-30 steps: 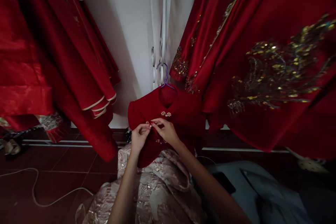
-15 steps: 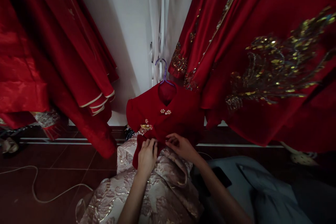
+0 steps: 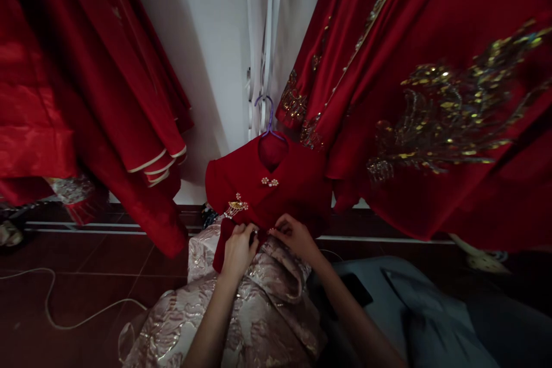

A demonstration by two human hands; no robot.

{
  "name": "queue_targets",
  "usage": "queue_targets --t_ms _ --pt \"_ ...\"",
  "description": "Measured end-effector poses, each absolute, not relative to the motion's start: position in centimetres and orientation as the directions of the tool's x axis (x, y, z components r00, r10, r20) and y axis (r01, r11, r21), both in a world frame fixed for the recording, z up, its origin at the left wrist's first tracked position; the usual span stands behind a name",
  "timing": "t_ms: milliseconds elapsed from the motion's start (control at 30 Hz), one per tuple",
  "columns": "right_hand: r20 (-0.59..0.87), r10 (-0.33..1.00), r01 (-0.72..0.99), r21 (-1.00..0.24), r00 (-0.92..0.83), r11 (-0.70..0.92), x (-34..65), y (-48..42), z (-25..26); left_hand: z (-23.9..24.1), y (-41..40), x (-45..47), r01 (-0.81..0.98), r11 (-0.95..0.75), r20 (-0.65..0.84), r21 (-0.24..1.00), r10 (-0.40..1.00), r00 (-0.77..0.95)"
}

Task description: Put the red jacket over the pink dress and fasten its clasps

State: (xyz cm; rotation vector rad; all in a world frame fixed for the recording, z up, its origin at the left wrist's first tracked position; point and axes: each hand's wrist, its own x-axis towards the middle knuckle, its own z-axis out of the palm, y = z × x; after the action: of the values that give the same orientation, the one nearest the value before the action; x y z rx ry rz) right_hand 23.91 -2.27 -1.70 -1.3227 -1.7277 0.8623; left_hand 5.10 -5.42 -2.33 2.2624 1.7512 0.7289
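Observation:
A red sleeveless top [image 3: 293, 184] hangs on a purple hanger [image 3: 270, 121]. It carries a small pearl-like clasp [image 3: 269, 182] below the neckline and a gold and pearl beaded ornament [image 3: 236, 205] at its left. My left hand [image 3: 239, 250] is closed on the red cloth at the lower edge, with something tiny and shiny at its fingertips. Close by on the right, my right hand [image 3: 295, 238] pinches thumb and finger together at the hem; what they hold is too small to make out. Beneath both hands spreads a pink and silver brocade fabric [image 3: 254, 316].
Red garments [image 3: 133, 92] hang at the left, and a sequined red garment [image 3: 431, 201] hangs at the right. Behind stands a white surface [image 3: 194, 17]. A pale cable [image 3: 52, 299] lies on the tiled floor. A dark phone-like object [image 3: 356, 290] is on blue-grey cloth [image 3: 388, 276].
The view has shifted slightly. My left thumb and fingers have drawn together at the hem, with a shiny bit now showing between them. My right hand keeps its pinch, slightly nearer the left.

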Motion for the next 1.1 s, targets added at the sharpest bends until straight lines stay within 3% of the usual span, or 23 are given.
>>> queue_targets --t_ms 200,333,500,667,833,1100 --pt "0.025 0.988 0.136 -0.99 -0.155 0.046 22.7 -1.5 -0.9 -2.4 -5.3 5.1 0.843 -0.284 0.374 0.458 0.921 0.107" --pt "-0.002 0.985 0.01 -1.0 -0.173 0.0 21.5 -1.0 0.0 -1.9 -5.0 4.5 0.895 -0.278 0.395 0.349 0.91 0.129" --pt "0.024 0.992 0.002 -1.0 -0.126 0.025 20.2 -0.6 0.7 -1.2 -4.4 4.0 0.897 -0.337 0.393 0.285 0.895 0.212" --pt "0.026 0.994 0.068 -0.997 -0.111 0.034 20.3 -0.8 0.6 -0.6 -3.9 3.8 0.871 -0.386 0.378 0.304 0.888 0.262" --pt "0.01 0.991 0.089 -0.996 -0.132 0.022 20.7 -1.2 0.1 -0.2 -3.9 3.8 0.82 -0.412 0.423 0.397 0.875 0.235" --pt "0.074 0.996 0.09 -0.993 -0.043 0.077 19.2 -1.5 -0.9 -0.6 -5.4 5.0 0.607 -0.261 0.375 0.75 0.925 -0.065"
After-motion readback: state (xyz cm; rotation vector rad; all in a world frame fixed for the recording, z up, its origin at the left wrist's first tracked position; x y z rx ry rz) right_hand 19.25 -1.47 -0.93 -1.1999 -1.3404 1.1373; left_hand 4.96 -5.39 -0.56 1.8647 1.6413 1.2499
